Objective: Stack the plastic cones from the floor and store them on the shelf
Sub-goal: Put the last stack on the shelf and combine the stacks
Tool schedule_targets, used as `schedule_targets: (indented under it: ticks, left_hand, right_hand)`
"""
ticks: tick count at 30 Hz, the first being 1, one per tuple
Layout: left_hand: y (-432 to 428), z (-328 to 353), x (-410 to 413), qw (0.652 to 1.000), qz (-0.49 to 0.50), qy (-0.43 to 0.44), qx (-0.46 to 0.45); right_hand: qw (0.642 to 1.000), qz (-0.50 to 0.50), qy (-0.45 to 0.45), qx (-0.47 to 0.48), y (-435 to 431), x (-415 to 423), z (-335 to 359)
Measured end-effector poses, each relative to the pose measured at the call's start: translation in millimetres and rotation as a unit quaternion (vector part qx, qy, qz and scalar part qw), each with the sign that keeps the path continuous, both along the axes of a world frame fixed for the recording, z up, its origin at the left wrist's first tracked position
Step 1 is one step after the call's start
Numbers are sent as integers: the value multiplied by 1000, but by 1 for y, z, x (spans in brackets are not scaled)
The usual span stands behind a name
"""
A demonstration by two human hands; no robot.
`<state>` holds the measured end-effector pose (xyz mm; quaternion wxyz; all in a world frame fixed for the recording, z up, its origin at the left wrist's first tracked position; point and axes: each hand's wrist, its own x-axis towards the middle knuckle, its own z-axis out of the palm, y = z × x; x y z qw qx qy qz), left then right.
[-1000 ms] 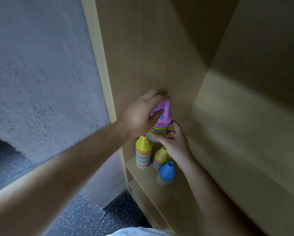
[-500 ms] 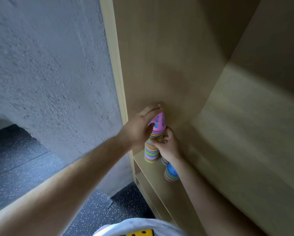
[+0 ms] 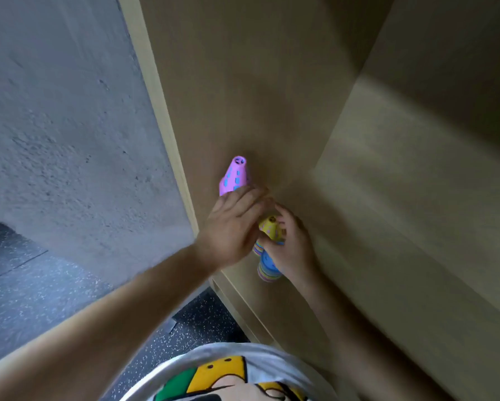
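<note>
cones go onto the shelf, two hands at work

a person reaches both bare arms into a light wooden cabinet [image 3: 272, 82], seen from above. the left hand [image 3: 231, 230] is wrapped around the lower part of a tall stack topped by a pink cone [image 3: 233, 176] with blue markings; the pink tip sticks out just beyond the knuckles, pointing up and away toward the cabinet's side panel, and the stack looks tilted. the fingers [image 3: 248, 198] are curled closed over the stack, hiding most of it. a sliver of striped rims [image 3: 258, 248] shows just below that hand's palm, though which stack they belong to cannot be told.

the right hand [image 3: 293, 244], just to the right of the left and touching it at the fingertips, is cupped around a yellow-topped stack [image 3: 272, 227], the thumb and fingers partly closed on its sides. the yellow tip shows in the gap between the two hands. immediately below the right hand, nearer the person, a blue-topped stack [image 3: 267, 266] of striped cones stands upright on the shelf board [image 3: 301, 314], its base touching the wood and its side against the heel of the right hand.

left of the left forearm, outside the cabinet, run a grey textured wall [image 3: 55, 140] and a dark speckled floor [image 3: 26, 299]. at the bottom edge, beneath both arms, the person's white printed shirt [image 3: 228, 377] is visible.
</note>
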<state>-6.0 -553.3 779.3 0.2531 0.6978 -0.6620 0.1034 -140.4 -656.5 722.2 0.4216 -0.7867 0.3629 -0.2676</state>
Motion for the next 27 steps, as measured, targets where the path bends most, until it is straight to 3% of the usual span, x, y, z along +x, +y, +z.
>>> schedule_targets:
  ticks: [4, 11, 15, 27]
  left_hand:
    - [-4, -51, -25, 993, -53, 23, 104]
    - [-3, -95, -39, 955, -111, 29, 274]
    - [-4, -95, -39, 960, -94, 37, 261]
    - [27, -103, -24, 971, -71, 131, 187]
  right_hand:
    - [1000, -27, 9, 5, 1, -41, -23]
    - [987, -39, 142, 62, -4, -77, -74]
    - [977, -14, 194, 91, -5, -67, -84]
    - [960, -8, 87, 268, -5, -37, -148]
